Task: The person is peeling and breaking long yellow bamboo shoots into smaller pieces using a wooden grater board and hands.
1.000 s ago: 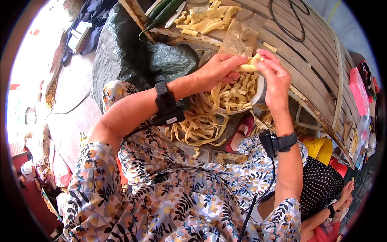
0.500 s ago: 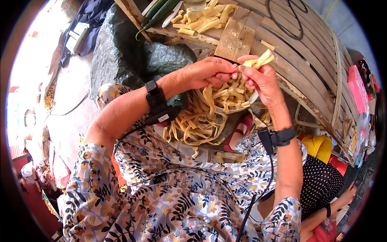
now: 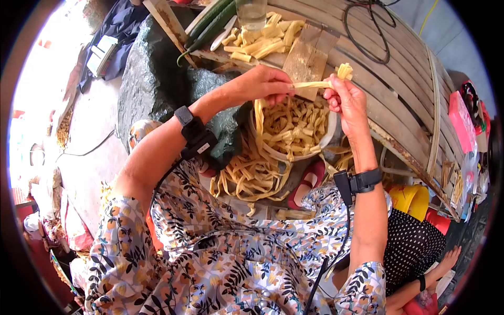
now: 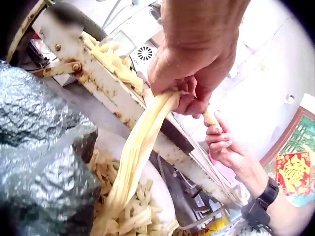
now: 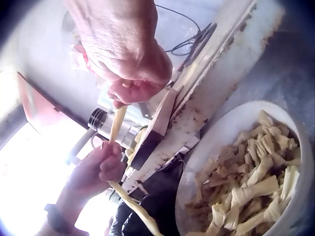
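Observation:
A long pale yellow strip stretches between my two hands, above a white bucket of short, knotted yellow pieces. My left hand pinches the strip at its fingertips, and a loose length hangs from that hand toward the bucket. My right hand grips the other part, with a bunched, folded end poking up past the thumb. In the right wrist view the right hand's fingers are curled round the strip and partly hide it.
Loose long strips lie heaped beside the bucket. On the slatted wooden table are a board, cut yellow pieces, a glass jar and cucumbers. Dark green plastic sheeting stands left. Another person's arm shows lower right.
The hands were close together around the strip; now they are apart, the left drawn leftward, with the strip pulled straight between them. The bunched end stays in the right hand.

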`<state>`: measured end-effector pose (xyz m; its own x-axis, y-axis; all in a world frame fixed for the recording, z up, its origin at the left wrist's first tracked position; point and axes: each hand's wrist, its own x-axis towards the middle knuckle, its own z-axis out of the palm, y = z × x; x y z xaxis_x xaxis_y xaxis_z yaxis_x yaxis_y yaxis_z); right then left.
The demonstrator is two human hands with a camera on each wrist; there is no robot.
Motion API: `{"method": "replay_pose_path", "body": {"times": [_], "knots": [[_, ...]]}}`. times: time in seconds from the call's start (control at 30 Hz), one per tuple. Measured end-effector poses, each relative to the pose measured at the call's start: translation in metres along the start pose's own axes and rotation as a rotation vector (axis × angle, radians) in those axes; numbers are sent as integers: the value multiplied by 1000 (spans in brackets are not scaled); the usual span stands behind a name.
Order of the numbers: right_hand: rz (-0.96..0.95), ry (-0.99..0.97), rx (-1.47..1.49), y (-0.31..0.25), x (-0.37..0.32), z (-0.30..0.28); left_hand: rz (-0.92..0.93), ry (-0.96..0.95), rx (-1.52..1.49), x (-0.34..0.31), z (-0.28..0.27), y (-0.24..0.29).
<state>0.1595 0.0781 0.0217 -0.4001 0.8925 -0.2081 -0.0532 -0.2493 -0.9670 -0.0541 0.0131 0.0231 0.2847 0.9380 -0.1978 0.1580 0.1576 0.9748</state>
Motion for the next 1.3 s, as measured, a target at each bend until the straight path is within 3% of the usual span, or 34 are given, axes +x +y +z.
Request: {"method": "replay_pose_path", "body": {"times": [0.27,0.87,0.97,1.0,1.07,1.2,1.3], "knots": [[-208,154,82,-12,51,8,276,341,230,49,-31,16],[-172,199,52,3,86,10,217,429,255,81,-44,-1],[-171,273,-57,16,83,-2,161,575,395,82,-45,-27],[-182,274,-60,14,78,-6,102,528,286,73,-42,-19],[-197,244,-93,1,60,-6,153,394,102,62,-39,-10],[20,70,-167,-4,20,-9,105,170,-113,33,-25,2],[-226,-12,-850,1,-8,-14,106,70,-104,22,-12,0]]}}
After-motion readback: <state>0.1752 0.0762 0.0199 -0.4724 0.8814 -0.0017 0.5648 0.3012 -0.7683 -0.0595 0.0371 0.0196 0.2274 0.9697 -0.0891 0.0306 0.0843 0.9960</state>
